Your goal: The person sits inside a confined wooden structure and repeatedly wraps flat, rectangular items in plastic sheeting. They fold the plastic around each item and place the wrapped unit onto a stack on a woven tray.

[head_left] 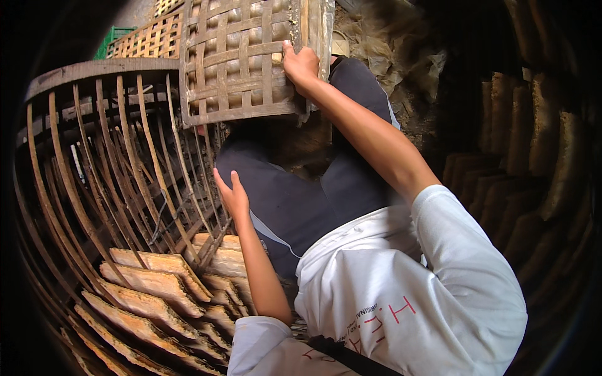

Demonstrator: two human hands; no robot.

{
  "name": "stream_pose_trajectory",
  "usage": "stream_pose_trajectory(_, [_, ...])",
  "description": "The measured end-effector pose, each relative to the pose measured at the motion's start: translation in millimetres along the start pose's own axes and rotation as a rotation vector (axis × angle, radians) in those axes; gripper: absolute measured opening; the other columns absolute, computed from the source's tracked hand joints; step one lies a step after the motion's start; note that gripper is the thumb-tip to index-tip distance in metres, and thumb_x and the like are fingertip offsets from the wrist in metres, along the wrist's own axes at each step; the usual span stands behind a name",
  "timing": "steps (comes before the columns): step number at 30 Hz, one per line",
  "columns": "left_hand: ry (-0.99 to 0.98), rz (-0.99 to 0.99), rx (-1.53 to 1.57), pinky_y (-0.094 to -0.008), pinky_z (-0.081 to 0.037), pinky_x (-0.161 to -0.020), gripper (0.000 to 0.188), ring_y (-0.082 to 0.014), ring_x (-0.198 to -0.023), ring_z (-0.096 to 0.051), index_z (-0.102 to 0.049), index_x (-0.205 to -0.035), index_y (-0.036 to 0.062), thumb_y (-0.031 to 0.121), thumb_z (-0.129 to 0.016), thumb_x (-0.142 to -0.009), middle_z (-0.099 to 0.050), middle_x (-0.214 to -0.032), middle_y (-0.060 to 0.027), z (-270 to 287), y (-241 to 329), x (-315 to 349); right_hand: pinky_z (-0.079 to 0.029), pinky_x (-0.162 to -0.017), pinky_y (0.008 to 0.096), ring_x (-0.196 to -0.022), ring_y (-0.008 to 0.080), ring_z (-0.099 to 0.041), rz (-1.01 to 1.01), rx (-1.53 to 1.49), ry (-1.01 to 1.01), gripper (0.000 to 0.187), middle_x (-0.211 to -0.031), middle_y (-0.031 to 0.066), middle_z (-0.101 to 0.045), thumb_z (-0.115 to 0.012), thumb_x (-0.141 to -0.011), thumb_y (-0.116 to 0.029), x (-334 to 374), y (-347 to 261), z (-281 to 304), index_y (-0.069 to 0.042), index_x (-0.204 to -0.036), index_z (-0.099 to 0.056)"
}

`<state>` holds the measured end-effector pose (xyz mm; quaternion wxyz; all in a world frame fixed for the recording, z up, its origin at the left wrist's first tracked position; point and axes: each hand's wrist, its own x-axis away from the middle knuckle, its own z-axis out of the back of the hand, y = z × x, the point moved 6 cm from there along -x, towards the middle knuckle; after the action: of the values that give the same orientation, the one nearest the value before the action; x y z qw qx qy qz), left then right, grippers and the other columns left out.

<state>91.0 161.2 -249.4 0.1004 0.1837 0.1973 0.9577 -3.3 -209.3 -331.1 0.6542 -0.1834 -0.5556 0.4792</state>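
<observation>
A woven slatted wooden panel (216, 75) stands tilted in front of my knees, with pale, bulging sheet-like material showing through its gaps. My right hand (302, 67) is closed on the panel's right side, thumb over the slats; the other fingers are partly hidden. My left hand (234, 195) is held beside my left thigh, thumb and fingers apart, with nothing in it. It is nearest to a rack of thin upright sticks (135, 144) on the left. Whether its fingertips touch the rack, I cannot tell.
Thick, rough-edged tan slabs (153, 288) lie in overlapping rows at the lower left. More slabs (517, 125) stand in shadow on the right. Crumpled translucent sheeting (401, 56) lies beyond my right knee. A green crate (113, 41) and another lattice panel (147, 36) are at the far left.
</observation>
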Motion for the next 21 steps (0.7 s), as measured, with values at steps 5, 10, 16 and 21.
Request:
stream_pose_trajectory(5, [0.019,0.009,0.033,-0.0446,-0.035,-0.113,0.067,-0.0416,-0.14,-0.042,-0.029,-0.158,0.0178,0.04,-0.053,-0.099,-0.041,-0.156,-0.0212,3.0,-7.7,-4.0,-0.048,-0.096,0.0493,-0.11,0.0458,-0.064,0.054,0.064,-0.05,0.059,-0.113,0.0351,-0.064,-0.064,-0.094,-0.04,8.5,-5.4,2.3,0.012,-0.118,-0.053])
stream_pose_trajectory(10, [-0.003,0.052,0.018,-0.0444,-0.036,-0.112,0.067,-0.0411,-0.138,-0.045,-0.031,-0.157,0.0185,0.041,-0.054,-0.099,-0.042,-0.155,-0.0201,-0.7,-7.3,-4.0,-0.046,-0.102,0.0497,-0.115,0.049,-0.06,0.186,0.276,-0.211,0.07,-0.119,0.0368,-0.061,-0.066,-0.092,-0.035,24.0,-24.9,22.0,0.013,-0.133,-0.034])
stream_pose_trajectory(16, [0.019,0.061,0.026,-0.0431,-0.033,-0.114,0.065,-0.0395,-0.139,-0.044,-0.033,-0.156,0.0165,0.039,-0.055,-0.098,-0.042,-0.155,-0.019,-0.9,-18.1,-5.0,-0.055,-0.068,0.0413,-0.072,0.0327,-0.072,0.553,0.251,0.145,0.033,-0.082,0.0203,-0.073,-0.062,-0.095,-0.029,16.6,-82.2,135.5,0.002,-0.095,-0.072])
stream_pose_trajectory(21, [-0.013,0.025,0.079,-0.0407,-0.033,-0.114,0.063,-0.0368,-0.14,-0.043,-0.034,-0.156,0.0123,0.033,-0.055,-0.099,-0.041,-0.155,-0.02,-6.0,-14.5,-17.8,-0.054,-0.079,0.0408,-0.087,0.0313,-0.073,0.427,0.382,0.082,0.034,-0.086,0.0166,-0.074,-0.058,-0.097,-0.035,-117.0,48.0,214.2,-0.005,-0.093,-0.074])
